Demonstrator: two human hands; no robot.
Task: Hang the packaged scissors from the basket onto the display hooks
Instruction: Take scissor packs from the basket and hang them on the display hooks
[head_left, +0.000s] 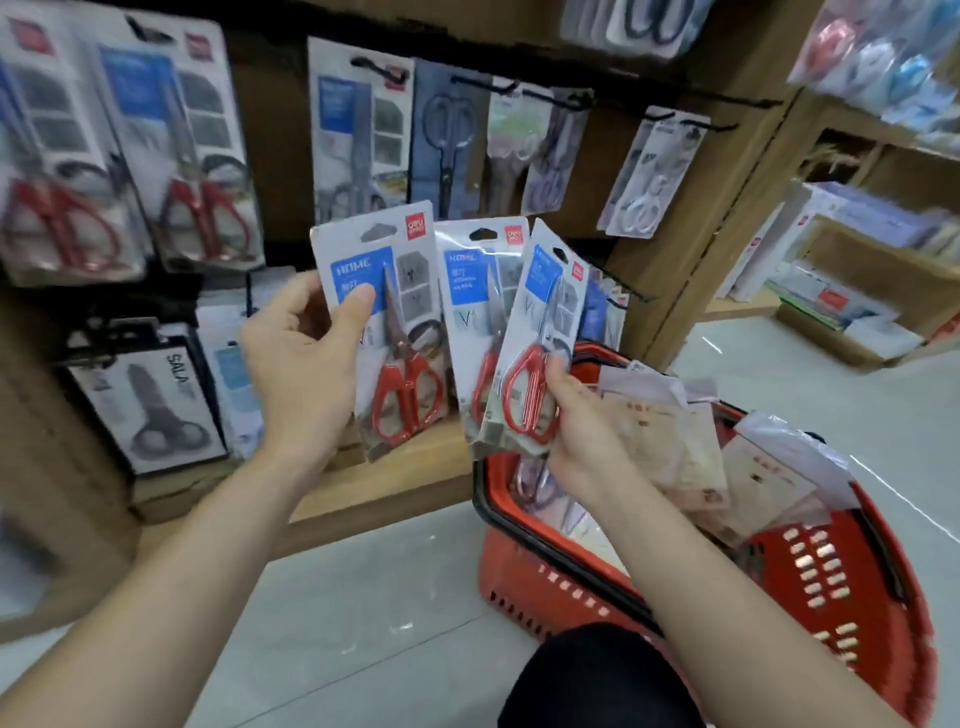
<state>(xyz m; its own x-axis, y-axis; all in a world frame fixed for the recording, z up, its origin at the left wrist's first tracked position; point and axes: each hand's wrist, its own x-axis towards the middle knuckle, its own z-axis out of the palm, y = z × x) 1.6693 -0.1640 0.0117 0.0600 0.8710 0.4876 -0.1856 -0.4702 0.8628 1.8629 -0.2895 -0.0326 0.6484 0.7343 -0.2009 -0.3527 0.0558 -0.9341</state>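
My left hand grips one pack of red-handled scissors by its left edge, thumb on the blue label. My right hand holds two more red-handled scissor packs fanned out by their lower ends. All three packs are upright in front of the display board. The red basket stands on the floor at the lower right, below my right hand, with more packaged goods inside. Black display hooks stick out of the brown board above, most carrying scissor packs. Matching red-handled scissor packs hang at the upper left.
A bare black hook juts out at the upper right of the board. Black-handled scissor packs hang low on the left. A wooden ledge runs below the packs. Shelves with stationery stand on the right. My dark-clothed knee is at the bottom.
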